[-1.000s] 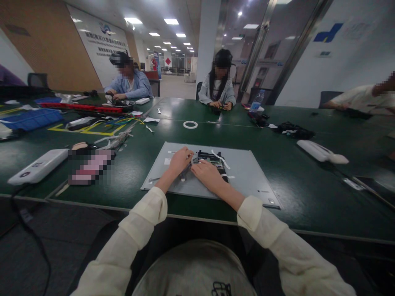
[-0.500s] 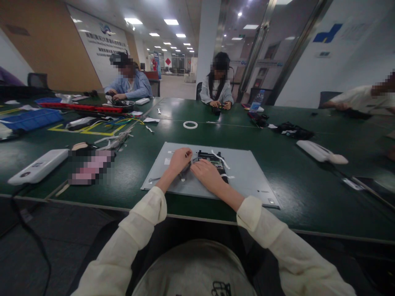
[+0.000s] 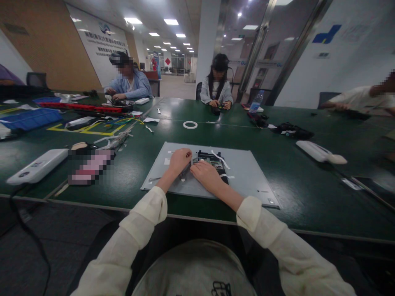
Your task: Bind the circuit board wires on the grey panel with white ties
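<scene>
A flat grey panel [image 3: 243, 172] lies on the green table with a black-framed circuit board [image 3: 217, 163] on its middle. White strips stick out beside the board, one curving over its upper right corner. My left hand [image 3: 180, 161] is closed at the board's left side, its fingertips pinched on something too small to make out. Close to it, my right hand [image 3: 206, 174] rests low over the board's lower left edge, fingers pressed together; what they hold, if anything, is hidden. Greyish strips or cables [image 3: 186, 170] show between the hands.
A white ring [image 3: 190, 125] lies beyond the panel. To the left are a white device [image 3: 38, 166], a pink blurred item [image 3: 91, 166] and a blue tray [image 3: 32, 119]. Another white device [image 3: 317, 152] is at right. Several people sit around the table [image 3: 296, 197].
Both hands stay in nearly the same place. The fingers of my right hand have shifted very slightly, and a small white spot now shows above them.
</scene>
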